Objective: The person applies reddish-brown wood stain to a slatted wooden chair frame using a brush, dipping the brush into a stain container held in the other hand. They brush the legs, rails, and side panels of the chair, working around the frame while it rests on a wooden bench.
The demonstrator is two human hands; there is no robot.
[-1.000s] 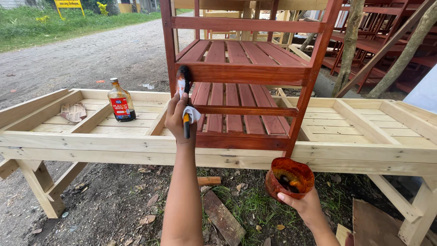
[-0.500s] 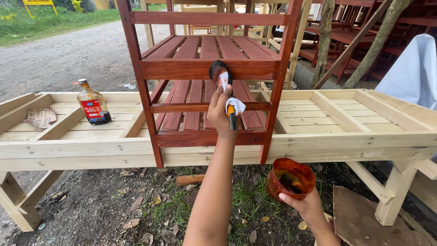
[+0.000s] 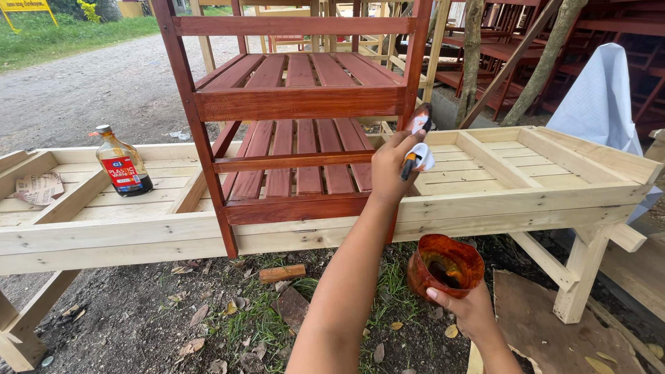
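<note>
My left hand grips a paintbrush with a white rag wrapped round its handle. The bristles touch the front right post of a red-brown stained slatted wooden rack. The rack stands on a long frame of bare pale wood. Lower right, my right hand holds a small round cup smeared with red-brown stain, with dark liquid inside, below the level of the frame.
A glass bottle of brown varnish stands on the frame at left, near a crumpled paper. A white sheet hangs at right before more stained furniture. A wood scrap and cardboard lie on the ground.
My left hand has carried the brush rightward, from the middle of the rack to its front right post. The cup in my right hand has stayed low at right.
</note>
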